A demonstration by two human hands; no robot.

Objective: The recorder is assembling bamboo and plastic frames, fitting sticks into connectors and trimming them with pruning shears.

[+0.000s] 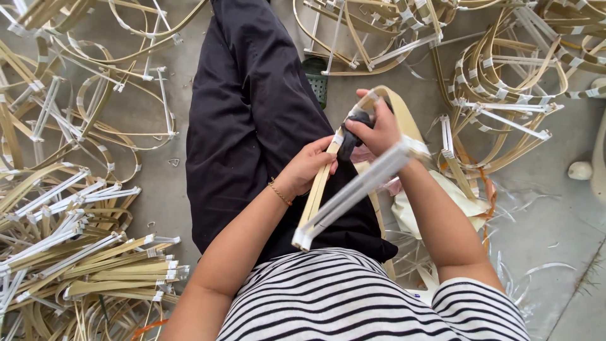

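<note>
While the person is sitting on the concrete floor [555, 233] in a striped top, both hands are working just above the lap. The left hand [307, 165] is closing around one side of a bent bamboo frame [404, 120], fingers wrapped on the strip. The right hand [377, 129] is clenching a small dark tool [352, 136] against the frame's upper part, near a white binding. A white strip bundle [353, 189] is running slantwise from the right hand down toward the striped top, crossing in front of the frame.

Below the hands, the leg in dark trousers [252, 113] is stretching away up the middle. To the right of the lap, a pale bag [435, 208] and loose plastic shavings [536, 271] are lying on the floor, crowding that side.

Farther left, a stack of finished frames [76, 240] is filling the floor up to the trousers, leaving only a narrow bare lane. Farther right, another heap of frames [505, 88] is spreading to the picture's edge, and more frames [366, 31] are lying beyond the knee. Bare concrete is showing mostly at the lower right.
</note>
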